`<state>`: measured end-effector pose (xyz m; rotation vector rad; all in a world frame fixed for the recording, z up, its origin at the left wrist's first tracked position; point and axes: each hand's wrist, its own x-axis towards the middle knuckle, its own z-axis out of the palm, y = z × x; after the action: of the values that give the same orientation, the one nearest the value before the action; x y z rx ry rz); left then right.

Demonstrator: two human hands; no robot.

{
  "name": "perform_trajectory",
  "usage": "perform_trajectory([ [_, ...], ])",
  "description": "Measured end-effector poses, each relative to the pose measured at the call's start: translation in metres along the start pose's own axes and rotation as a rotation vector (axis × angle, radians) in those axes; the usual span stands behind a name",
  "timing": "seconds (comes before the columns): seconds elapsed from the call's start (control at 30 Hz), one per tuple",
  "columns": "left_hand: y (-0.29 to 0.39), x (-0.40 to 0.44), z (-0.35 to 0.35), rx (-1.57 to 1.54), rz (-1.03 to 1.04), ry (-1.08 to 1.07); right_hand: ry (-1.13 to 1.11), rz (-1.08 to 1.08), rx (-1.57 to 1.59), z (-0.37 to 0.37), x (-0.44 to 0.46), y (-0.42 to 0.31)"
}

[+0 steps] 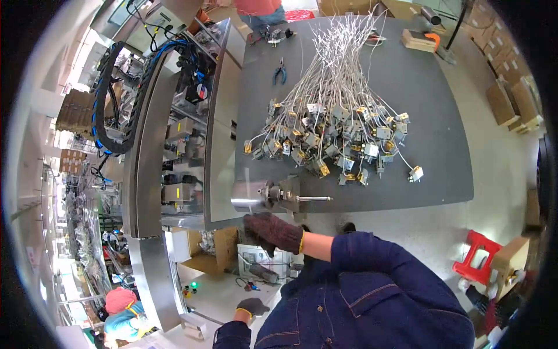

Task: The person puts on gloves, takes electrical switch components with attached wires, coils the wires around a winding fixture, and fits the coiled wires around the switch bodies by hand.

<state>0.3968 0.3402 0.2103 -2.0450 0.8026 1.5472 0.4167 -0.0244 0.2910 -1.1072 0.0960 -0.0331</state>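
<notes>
My right hand (272, 232), in a dark maroon knitted glove, hangs just off the near edge of the table, thumb apart from the fingers and nothing visible in it. Closest to it is a metal cylinder with a thin rod (282, 196), mounted at the table's edge; a gap seems to separate them. Lower down, my left hand (253, 306), in a dark glove with a yellow cuff, is held low beside my body, fingers loosely extended and without a visible object. On the dark table (430, 174) lies a large bundle of pale wires (340, 64) ending in several small metal boxes (343, 136).
Blue-handled pliers (280, 72) and a wooden block with an orange part (421, 41) lie on the table. A metal machine cabinet (224, 134) stands along its left side. At right is a red plastic stool (478, 256). Another person (123, 314) is at lower left.
</notes>
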Motion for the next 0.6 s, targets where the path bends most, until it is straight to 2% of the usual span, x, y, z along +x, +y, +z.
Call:
perform_trajectory([
  [0.03, -0.017, 0.0, 0.007, -0.041, 0.057, -0.018, 0.005, -0.012, -0.004, 0.002, -0.004, -0.003],
  [0.07, -0.037, 0.0, 0.014, -0.079, 0.114, -0.038, 0.003, 0.147, 0.25, 0.004, -0.011, -0.011],
  [0.1, -0.056, 0.003, 0.022, -0.06, 0.158, 0.036, 0.004, 0.307, 0.504, 0.006, -0.018, -0.016],
  [0.13, -0.063, 0.0, 0.02, 0.032, 0.118, -0.012, 0.046, 0.344, 0.433, 0.011, -0.023, -0.014],
  [0.2, -0.077, -0.005, 0.019, 0.151, 0.101, -0.136, -0.017, 0.345, 0.579, 0.02, -0.037, -0.019],
  [0.23, -0.093, 0.002, 0.029, 0.147, 0.109, -0.129, -0.015, 0.347, 0.568, 0.022, -0.039, -0.013],
  [0.3, -0.128, 0.027, 0.057, 0.191, 0.124, -0.168, 0.022, 0.514, 0.363, 0.022, -0.04, -0.002],
  [0.33, -0.126, 0.026, 0.055, 0.192, 0.13, -0.167, 0.027, 0.514, 0.36, 0.019, -0.041, -0.003],
  [0.37, -0.115, 0.018, 0.043, 0.216, 0.087, -0.151, -0.036, 0.256, 0.002, 0.011, -0.044, -0.005],
  [0.47, -0.106, 0.031, 0.035, 0.238, 0.077, -0.124, -0.077, -0.087, -1.0, -0.024, -0.053, -0.032],
  [0.5, -0.104, 0.037, 0.037, 0.243, 0.096, -0.104, 0.0, -0.333, -1.124, -0.046, -0.059, -0.04],
  [0.53, -0.095, 0.037, 0.032, 0.227, 0.102, -0.103, 0.139, -0.328, -1.328, -0.08, -0.06, -0.02],
  [0.6, -0.08, 0.032, 0.018, 0.169, 0.05, -0.015, 0.437, -0.115, -1.425, -0.058, -0.057, -0.075],
])
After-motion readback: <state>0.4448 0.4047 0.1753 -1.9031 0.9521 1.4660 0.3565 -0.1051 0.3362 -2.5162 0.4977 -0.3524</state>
